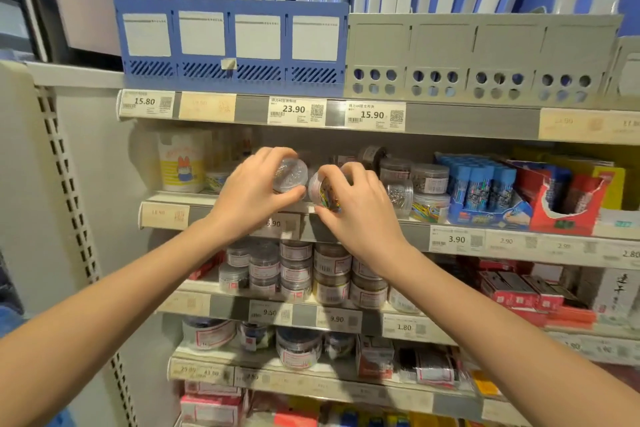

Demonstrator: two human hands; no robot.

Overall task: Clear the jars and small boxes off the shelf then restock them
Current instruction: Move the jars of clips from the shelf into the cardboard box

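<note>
Grey-white metal store shelving (79, 149), several tiers, price tags along each front rail. On the top tier, a blue slotted plastic file rack (230, 45) beside a grey plastic file rack with round holes (481, 55), blue and white folders behind.

On the middle shelf (412, 232), at right, a torn red cardboard box (568, 204) and a blue carton of blue-capped tubes (485, 191). Next to those, stacked clear round plastic jars of clips (429, 180). Lower tiers packed with more labelled jars (298, 270) and small red boxes (512, 291).

Both hands raised before the middle shelf's left half, just above its front edge. Left hand (252, 194) curled round a short clear plastic jar with silvery contents (291, 175), flat round end tilted toward the camera. Right hand (356, 208) grasping a clear plastic jar of multicoloured clips (322, 192), tipped on its side, long axis roughly left to right, lid end facing the left-hand jar, the two nearly touching.
</note>
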